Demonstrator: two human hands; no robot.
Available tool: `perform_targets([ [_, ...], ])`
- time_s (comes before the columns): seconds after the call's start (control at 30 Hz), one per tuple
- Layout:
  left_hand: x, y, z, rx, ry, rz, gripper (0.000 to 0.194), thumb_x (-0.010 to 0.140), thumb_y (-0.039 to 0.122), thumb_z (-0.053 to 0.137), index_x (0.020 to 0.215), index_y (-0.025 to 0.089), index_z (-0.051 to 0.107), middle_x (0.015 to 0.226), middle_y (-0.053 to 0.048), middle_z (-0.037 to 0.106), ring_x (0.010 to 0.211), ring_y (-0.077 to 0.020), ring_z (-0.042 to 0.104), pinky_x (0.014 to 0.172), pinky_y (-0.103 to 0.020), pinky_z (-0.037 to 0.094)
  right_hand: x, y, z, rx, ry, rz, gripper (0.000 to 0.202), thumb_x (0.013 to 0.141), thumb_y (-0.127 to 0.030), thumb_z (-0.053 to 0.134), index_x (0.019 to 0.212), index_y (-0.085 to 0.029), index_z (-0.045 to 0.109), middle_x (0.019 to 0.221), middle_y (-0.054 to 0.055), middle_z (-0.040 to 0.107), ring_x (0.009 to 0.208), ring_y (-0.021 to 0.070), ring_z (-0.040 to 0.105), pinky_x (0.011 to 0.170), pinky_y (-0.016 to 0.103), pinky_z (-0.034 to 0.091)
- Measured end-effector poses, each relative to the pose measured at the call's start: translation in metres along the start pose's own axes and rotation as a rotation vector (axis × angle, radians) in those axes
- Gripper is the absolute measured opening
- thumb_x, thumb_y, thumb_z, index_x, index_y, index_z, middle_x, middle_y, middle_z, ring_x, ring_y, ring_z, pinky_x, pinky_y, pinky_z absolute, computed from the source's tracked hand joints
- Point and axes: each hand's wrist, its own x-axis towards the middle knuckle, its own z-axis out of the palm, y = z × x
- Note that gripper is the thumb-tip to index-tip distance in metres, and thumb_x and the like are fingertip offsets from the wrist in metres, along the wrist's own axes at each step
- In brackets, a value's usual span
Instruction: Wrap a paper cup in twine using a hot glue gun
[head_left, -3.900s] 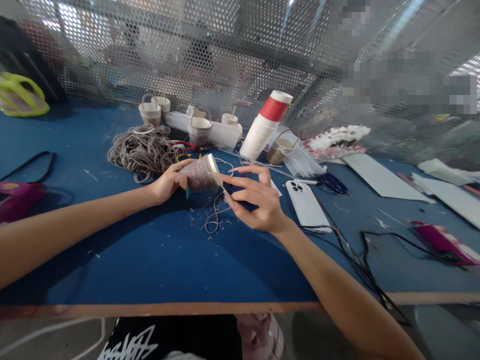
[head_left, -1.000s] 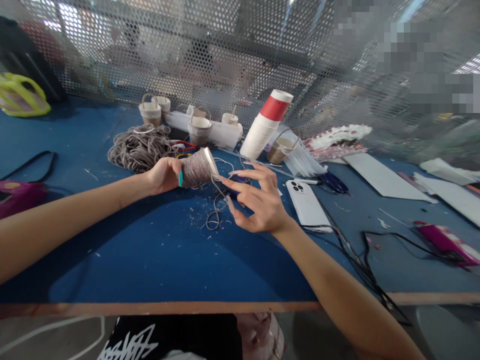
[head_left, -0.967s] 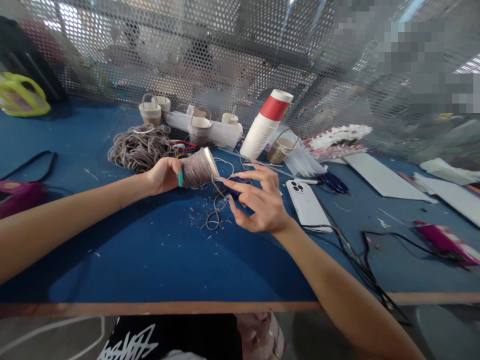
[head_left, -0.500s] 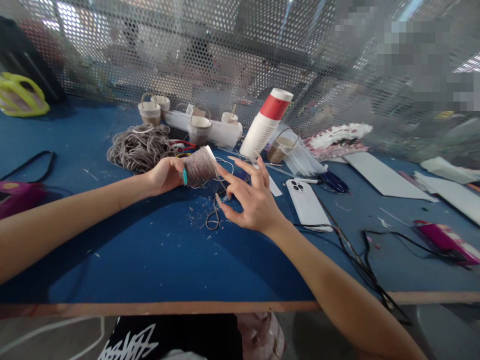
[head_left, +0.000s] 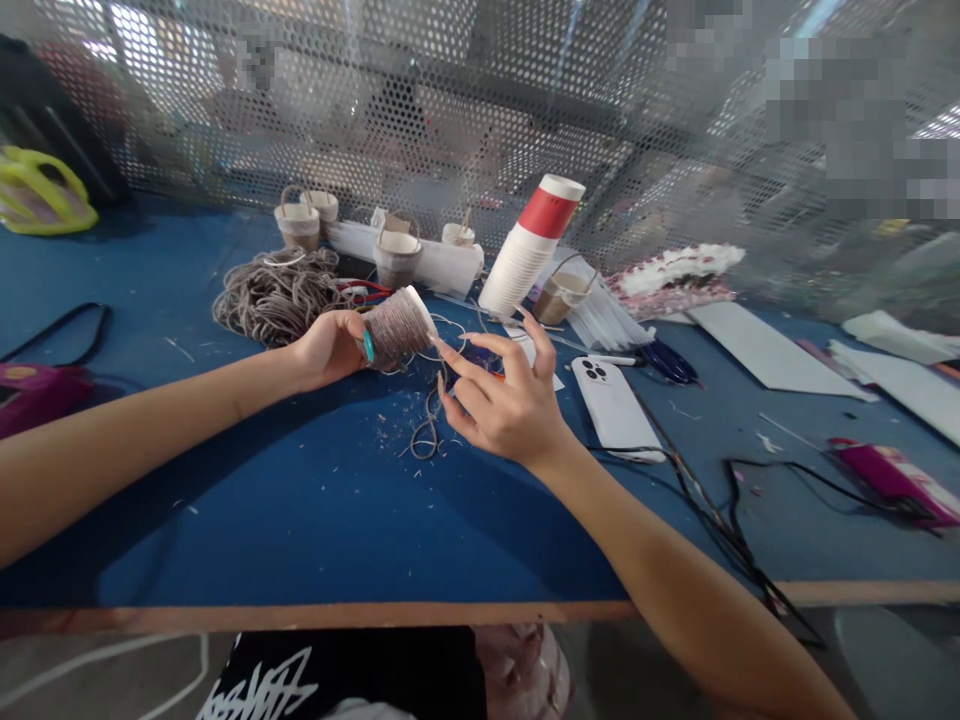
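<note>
A paper cup wound with grey-brown cord [head_left: 399,328] is tilted on its side, its white rim toward the right. My left hand [head_left: 330,350] is closed round the cup's base end, with a teal item showing at the fingers. Beside the rim, my right hand [head_left: 502,395] has its fingers apart, the index fingertip at or very near the cup. A loose end of cord [head_left: 425,440] hangs below and curls on the blue table, partly hidden behind the right fingers.
Behind the hands are a heap of cord [head_left: 277,295], a stack of white cups [head_left: 521,262] and several small cord-wrapped cups [head_left: 397,260]. A white phone [head_left: 615,405] and black cables [head_left: 705,500] lie to the right; a magenta device [head_left: 892,480] lies farther right.
The wrapped cup has tilted slightly, its rim a little higher. My right hand has shifted slightly, with its thumb and index finger closer together.
</note>
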Motion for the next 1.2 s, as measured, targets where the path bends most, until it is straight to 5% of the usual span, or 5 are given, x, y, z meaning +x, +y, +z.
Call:
perform_targets([
  [0.23, -0.001, 0.001, 0.002, -0.01, 0.033, 0.003, 0.036, 0.051, 0.016, 0.05, 0.079, 0.009, 0.071, 0.081, -0.013, 0.073, 0.071, -0.0247, 0.067, 0.07, -0.044, 0.058, 0.001, -0.002, -0.002, -0.024, 0.13, 0.027, 0.016, 0.084, -0.022, 0.063, 0.068, -0.024, 0.062, 0.089, -0.004, 0.078, 0.091, 0.0187, 0.06, 0.106, 0.048, 0.04],
  [0.37, 0.0, 0.001, 0.002, -0.033, 0.041, 0.003, 0.034, 0.049, 0.017, 0.05, 0.075, 0.011, 0.07, 0.076, -0.011, 0.071, 0.07, -0.0239, 0.066, 0.07, -0.044, 0.057, -0.001, -0.005, -0.001, 0.012, 0.031, 0.089, 0.015, 0.086, -0.029, 0.059, 0.072, -0.025, 0.06, 0.121, -0.001, 0.074, 0.108, 0.0233, 0.057, 0.108, 0.049, 0.039],
  [0.53, -0.001, 0.001, 0.003, -0.024, 0.062, 0.006, 0.033, 0.048, 0.016, 0.05, 0.074, 0.009, 0.07, 0.081, -0.012, 0.073, 0.073, -0.0257, 0.067, 0.085, -0.053, 0.055, -0.001, -0.006, 0.003, 0.08, -0.154, 0.145, 0.016, 0.088, -0.033, 0.057, 0.075, -0.023, 0.059, 0.141, 0.003, 0.063, 0.137, 0.0323, 0.042, 0.12, 0.061, 0.022],
  [1.2, -0.004, 0.005, 0.006, -0.093, 0.139, -0.011, 0.041, 0.052, 0.019, 0.05, 0.09, 0.014, 0.064, 0.081, -0.01, 0.069, 0.085, -0.0284, 0.065, 0.088, -0.056, 0.051, -0.002, -0.007, 0.008, 0.099, -0.266, 0.101, 0.018, 0.088, -0.025, 0.058, 0.086, -0.022, 0.075, 0.123, 0.004, 0.074, 0.135, 0.0391, 0.047, 0.112, 0.076, 0.022],
])
